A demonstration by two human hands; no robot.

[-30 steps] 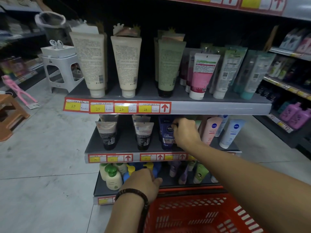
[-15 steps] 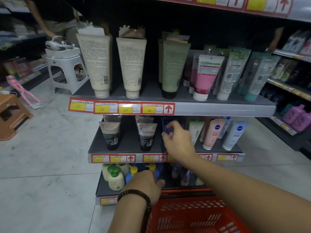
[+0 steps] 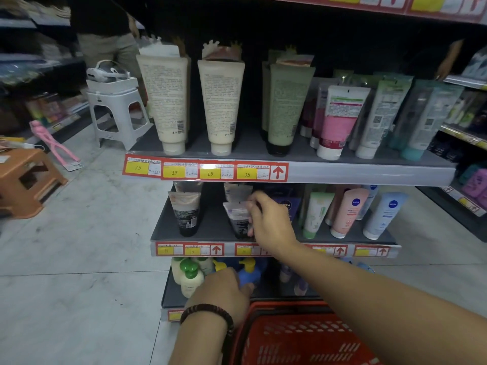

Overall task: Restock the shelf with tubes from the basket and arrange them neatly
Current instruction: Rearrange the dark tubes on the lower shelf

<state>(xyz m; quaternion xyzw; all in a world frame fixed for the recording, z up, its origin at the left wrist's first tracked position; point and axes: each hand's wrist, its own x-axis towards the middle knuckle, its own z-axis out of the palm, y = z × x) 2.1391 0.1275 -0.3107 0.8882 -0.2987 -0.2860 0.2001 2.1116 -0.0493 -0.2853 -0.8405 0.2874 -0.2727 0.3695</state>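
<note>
Head view, grey shelf [image 3: 210,230] tiers stocked with tubes, red basket [image 3: 303,338] at bottom edge under left hand [image 3: 224,293], its grip unclear, right hand [image 3: 271,222] pinching black-and-white tube [image 3: 238,219] upright near middle tier's front edge.

Both forearms are bare, with no sleeves showing anywhere along them. The left hand [image 3: 226,293] has a dark beaded bracelet [image 3: 210,313] around its wrist, the small rounded beads strung in a close band. The right hand [image 3: 271,227] wears no ring, watch or band.
</note>
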